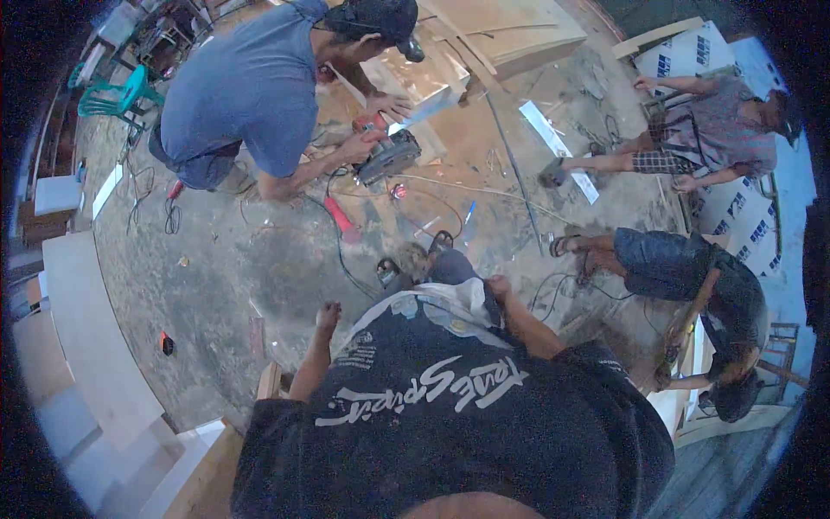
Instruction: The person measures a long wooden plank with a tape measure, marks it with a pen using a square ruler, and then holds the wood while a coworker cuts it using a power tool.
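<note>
I look down over my dark printed shirt at my own legs and sandalled feet [413, 259] on the dusty concrete floor. My left hand [327, 316] hangs beside my hip, curled into a fist with nothing visible in it, above a wooden plank end [269, 381]. My right hand [497, 286] rests against my grey shorts at the hip; its fingers are hidden. Ahead, a person in a blue shirt bends over a circular saw [389, 156] set against a pale board [424, 82].
Cables trail across the floor near a red tool [341, 216] and a small orange-black object [166, 343]. Pale panels [86, 329] lie at the left and a green plastic chair [117, 93] stands far left. Two more people sit or bend at the right, by white printed sheets [735, 208].
</note>
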